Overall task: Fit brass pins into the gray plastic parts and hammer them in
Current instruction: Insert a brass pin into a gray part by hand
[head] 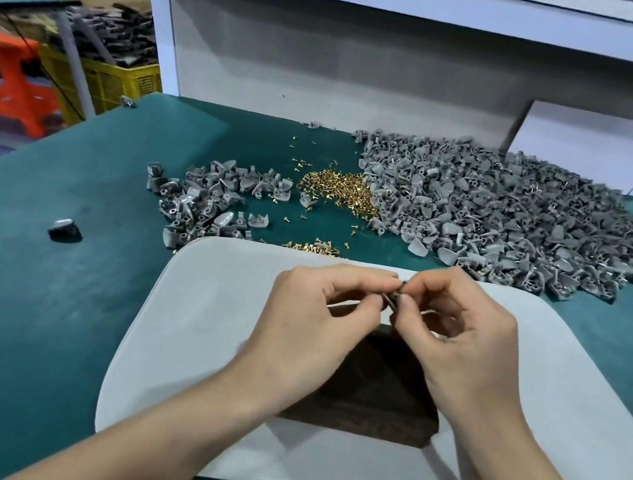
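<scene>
Because pin and hole presumably need close alignment, we pinch one gray part point(392, 299) between the curled fingers of the left hand point(305, 321) and right hand point(469, 345) at frame centre, over the dark block point(378, 388). Loose brass pins point(339, 191) lie above.

The table point(25, 295) wears a teal covering, matt and scuffed with pale, dusty marks. The pale pad point(208, 326) on it looks matt and faintly fibrous (cloth or soft plastic, I cannot tell). The dark brown block point(377, 392) has a rough, wood-like grain. The heaped gray plastic parts point(499, 216) are smooth, with a dull sheen on their curved faces. The gray plastic part point(392, 299) pinched between my left grip point(309, 322) and right grip point(468, 349) has the same finish. The brass pins point(339, 191) are bright, glossy yellow metal. Off to the side, a yellow crate point(119, 81) and an orange stool point(2, 78) show smooth moulded plastic.
</scene>
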Demonstrator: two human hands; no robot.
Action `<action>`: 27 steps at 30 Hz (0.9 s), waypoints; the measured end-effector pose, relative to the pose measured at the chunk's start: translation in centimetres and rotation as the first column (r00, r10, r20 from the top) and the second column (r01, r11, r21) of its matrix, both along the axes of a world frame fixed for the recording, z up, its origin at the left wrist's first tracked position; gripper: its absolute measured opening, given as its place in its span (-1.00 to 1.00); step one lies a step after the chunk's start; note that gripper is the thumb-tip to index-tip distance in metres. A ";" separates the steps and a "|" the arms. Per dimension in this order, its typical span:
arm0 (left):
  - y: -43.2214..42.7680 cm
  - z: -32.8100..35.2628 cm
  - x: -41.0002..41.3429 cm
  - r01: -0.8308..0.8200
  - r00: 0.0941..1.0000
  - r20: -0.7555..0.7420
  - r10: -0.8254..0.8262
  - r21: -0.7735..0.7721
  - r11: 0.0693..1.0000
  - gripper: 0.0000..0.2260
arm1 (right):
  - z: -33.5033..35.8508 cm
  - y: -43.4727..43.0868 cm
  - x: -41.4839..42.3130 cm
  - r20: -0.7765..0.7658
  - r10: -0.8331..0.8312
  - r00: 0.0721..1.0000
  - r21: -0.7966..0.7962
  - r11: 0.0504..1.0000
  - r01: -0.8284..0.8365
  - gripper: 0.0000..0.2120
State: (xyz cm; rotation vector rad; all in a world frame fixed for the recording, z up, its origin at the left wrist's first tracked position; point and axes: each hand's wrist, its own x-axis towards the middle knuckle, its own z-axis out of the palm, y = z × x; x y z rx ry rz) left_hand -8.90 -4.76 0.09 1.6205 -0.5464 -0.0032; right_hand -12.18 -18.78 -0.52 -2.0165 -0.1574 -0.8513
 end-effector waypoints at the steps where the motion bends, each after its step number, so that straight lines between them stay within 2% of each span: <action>1: 0.0 0.0 0.0 -0.001 1.000 0.007 0.001 0.005 1.000 -0.76 | 0.0 0.0 0.0 -0.007 -0.001 1.000 0.020 1.000 0.001 -0.92; 7: 0.3 0.2 0.5 0.030 0.995 -0.096 -0.041 -0.105 0.994 -0.71 | 0.1 0.2 -0.2 -0.050 0.100 0.994 0.182 0.979 -0.089 -0.86; 10: 0.4 0.2 0.8 0.084 0.971 -0.209 -0.115 -0.148 0.985 -0.78 | 0.1 0.1 -0.4 -0.041 0.169 0.985 0.276 0.949 -0.151 -0.77; 12: 0.3 0.2 0.9 0.136 0.956 -0.241 -0.169 -0.150 0.979 -0.83 | 0.1 0.0 -0.5 -0.033 0.198 0.980 0.324 0.929 -0.176 -0.77; 16: 0.3 0.2 1.1 0.147 0.933 -0.292 -0.209 -0.219 0.965 -0.89 | 0.2 0.3 -0.4 -0.034 0.170 0.985 0.337 0.930 -0.149 -0.91; 19: 0.4 0.5 0.9 0.117 0.922 -0.328 -0.205 -0.269 0.956 -0.92 | 0.3 0.1 -0.5 -0.035 0.143 0.989 0.315 0.941 -0.125 -0.90; 24: 0.3 0.5 0.9 0.118 0.921 -0.329 -0.207 -0.269 0.956 -0.92 | 0.2 0.2 -0.6 -0.059 0.139 0.989 0.241 0.963 -0.121 -0.89; 27: 0.3 0.4 0.8 0.121 0.928 -0.313 -0.205 -0.267 0.956 -0.92 | 0.2 0.3 -0.6 -0.057 0.117 0.992 0.226 0.969 -0.101 -0.96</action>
